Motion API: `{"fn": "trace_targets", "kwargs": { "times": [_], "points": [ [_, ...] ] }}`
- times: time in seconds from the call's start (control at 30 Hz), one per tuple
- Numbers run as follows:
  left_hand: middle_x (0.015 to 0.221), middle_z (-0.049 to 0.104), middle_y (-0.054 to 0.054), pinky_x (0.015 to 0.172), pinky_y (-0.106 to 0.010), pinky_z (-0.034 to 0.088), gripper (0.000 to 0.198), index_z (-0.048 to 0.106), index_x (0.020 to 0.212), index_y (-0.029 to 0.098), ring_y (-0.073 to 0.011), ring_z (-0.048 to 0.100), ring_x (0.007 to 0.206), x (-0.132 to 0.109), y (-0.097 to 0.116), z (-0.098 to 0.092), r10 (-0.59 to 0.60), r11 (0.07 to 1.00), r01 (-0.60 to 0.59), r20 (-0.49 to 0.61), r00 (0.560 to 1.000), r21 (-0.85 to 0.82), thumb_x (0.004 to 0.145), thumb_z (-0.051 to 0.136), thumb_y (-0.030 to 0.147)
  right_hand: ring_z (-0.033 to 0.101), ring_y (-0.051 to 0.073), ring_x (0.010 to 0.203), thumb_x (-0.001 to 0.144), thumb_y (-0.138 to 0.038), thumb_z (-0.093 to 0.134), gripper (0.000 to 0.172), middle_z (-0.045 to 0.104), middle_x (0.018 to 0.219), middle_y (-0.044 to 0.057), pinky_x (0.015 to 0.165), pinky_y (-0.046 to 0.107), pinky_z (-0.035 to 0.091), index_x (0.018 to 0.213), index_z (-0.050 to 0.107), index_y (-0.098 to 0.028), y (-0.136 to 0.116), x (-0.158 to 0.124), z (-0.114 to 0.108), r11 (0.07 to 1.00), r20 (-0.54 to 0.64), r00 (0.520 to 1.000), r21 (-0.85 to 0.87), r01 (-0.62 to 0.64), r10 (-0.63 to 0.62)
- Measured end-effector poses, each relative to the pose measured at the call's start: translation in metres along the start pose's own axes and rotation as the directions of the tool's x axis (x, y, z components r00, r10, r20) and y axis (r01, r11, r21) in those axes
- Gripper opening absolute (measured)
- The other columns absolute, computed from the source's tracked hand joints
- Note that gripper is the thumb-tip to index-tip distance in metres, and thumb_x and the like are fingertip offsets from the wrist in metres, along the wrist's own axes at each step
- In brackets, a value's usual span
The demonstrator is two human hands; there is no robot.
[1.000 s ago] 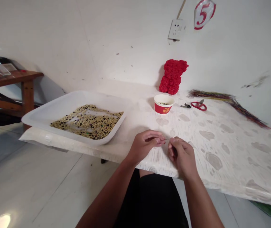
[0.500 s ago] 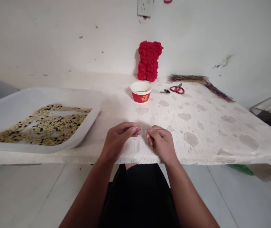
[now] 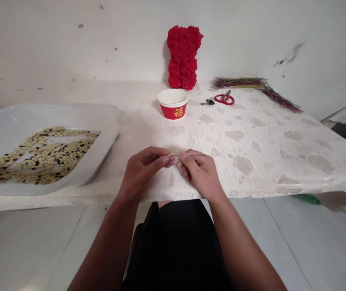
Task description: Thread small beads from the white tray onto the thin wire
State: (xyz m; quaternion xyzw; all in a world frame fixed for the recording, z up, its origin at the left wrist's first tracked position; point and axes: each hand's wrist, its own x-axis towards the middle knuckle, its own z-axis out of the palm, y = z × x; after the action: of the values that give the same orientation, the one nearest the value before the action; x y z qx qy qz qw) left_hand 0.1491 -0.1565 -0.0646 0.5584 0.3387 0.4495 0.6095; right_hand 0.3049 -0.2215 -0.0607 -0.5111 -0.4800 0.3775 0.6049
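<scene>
Close to the table's front edge, my left hand [image 3: 144, 169] pinches a small pale bead [image 3: 169, 155] between thumb and forefinger. My right hand [image 3: 200, 169], just to its right, grips a thin dark wire [image 3: 175, 155] whose left end reaches the bead; whether it passes through cannot be made out. The wire's other end sticks out to the right over that hand. Beyond the hands stands a red and white paper bowl [image 3: 173, 106] with a little something in its bottom.
A white tray [image 3: 106, 133] of pale and dark beads lies at the left. Behind the bowl stands a red rose bear [image 3: 183, 58]. Red-handled scissors [image 3: 225, 99], keys [image 3: 207, 102] and bundled coloured wires [image 3: 239, 83] lie at the back right of the patterned table [image 3: 270, 161].
The view has shifted, so the table's things sit higher and further left. My hands are slightly closer together, and less wire shows between them.
</scene>
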Motion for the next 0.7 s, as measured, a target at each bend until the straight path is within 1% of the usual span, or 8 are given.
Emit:
{"fn": "trace_targets", "kwargs": {
  "times": [0.23, 0.43, 0.7],
  "points": [
    [0.081, 0.077, -0.002, 0.081, -0.025, 0.058, 0.015, 0.075, 0.090, 0.019, -0.0143, 0.073, 0.081, 0.0003, -0.0019, -0.0017, 0.026, 1.000, -0.026, 0.005, 1.000, 0.006, 0.080, 0.081, 0.028, 0.043, 0.009, 0.045, 0.097, -0.035, 0.059, 0.038, 0.048, 0.052, -0.004, 0.045, 0.025, 0.033, 0.064, 0.066, -0.019, -0.0004, -0.0017, -0.0009, 0.998, 0.007, 1.000, 0.058, 0.004, -0.005],
    [0.080, 0.077, -0.001, 0.080, -0.024, 0.058, 0.014, 0.075, 0.090, 0.019, -0.0136, 0.073, 0.080, 0.0004, -0.0022, -0.0023, 0.021, 1.000, -0.021, 0.012, 1.000, -0.004, 0.080, 0.081, 0.027, 0.043, 0.009, 0.046, 0.096, -0.036, 0.059, 0.038, 0.049, 0.055, -0.004, 0.044, 0.024, 0.033, 0.062, 0.065, -0.019, 0.0006, -0.0007, 0.0005, 1.000, 0.015, 1.000, 0.029, 0.004, -0.004],
    [0.081, 0.077, -0.003, 0.081, -0.029, 0.059, 0.016, 0.075, 0.089, 0.019, -0.0157, 0.073, 0.079, 0.0002, -0.0011, -0.0006, 0.014, 1.000, -0.014, 0.003, 1.000, 0.013, 0.079, 0.081, 0.029, 0.044, 0.009, 0.045, 0.096, -0.036, 0.059, 0.039, 0.050, 0.056, -0.003, 0.044, 0.025, 0.034, 0.062, 0.066, -0.019, -0.0001, -0.0011, -0.0001, 0.999, 0.003, 1.000, 0.049, -0.009, 0.009]
  ]
}}
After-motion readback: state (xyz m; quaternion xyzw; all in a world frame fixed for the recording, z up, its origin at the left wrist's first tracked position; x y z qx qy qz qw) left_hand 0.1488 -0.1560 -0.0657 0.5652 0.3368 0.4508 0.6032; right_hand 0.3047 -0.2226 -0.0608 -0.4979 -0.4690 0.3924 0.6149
